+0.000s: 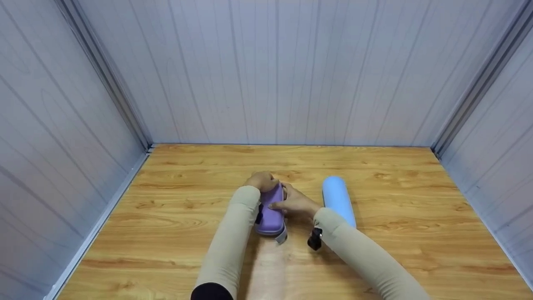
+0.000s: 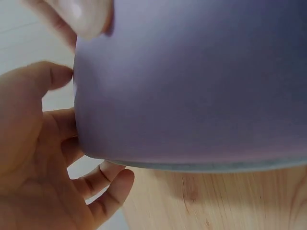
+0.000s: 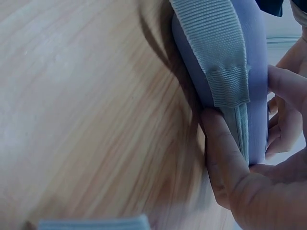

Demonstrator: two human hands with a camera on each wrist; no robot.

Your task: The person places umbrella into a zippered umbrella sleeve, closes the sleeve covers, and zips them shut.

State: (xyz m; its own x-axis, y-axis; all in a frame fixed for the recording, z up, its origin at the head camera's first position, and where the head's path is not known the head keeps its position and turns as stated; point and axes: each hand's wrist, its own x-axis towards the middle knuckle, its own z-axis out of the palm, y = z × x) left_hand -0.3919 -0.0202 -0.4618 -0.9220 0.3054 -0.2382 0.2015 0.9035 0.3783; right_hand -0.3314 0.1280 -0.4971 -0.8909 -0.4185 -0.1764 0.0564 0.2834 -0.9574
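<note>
A purple zip case [image 1: 272, 218] with a grey zipper seam and a grey webbing strap [image 3: 213, 52] lies on the wooden table, long side pointing away from me. My right hand [image 1: 297, 203] grips its right side, thumb on top and fingers along the seam beside the strap. At the far end, my left hand [image 1: 262, 181] holds the case's end; in the left wrist view its curled fingers [image 2: 112, 191] meet the corner and the zipper edge. Another thumb [image 2: 88, 17] presses on the lid there. The case looks closed along the visible seam.
A light blue rounded case [image 1: 338, 200] lies right of the purple one, partly behind my right forearm. The wooden table [image 1: 175, 233] meets pale panel walls [image 1: 258, 75] at the back and both sides. Black wrist cameras [image 1: 315, 238] hang close over the table.
</note>
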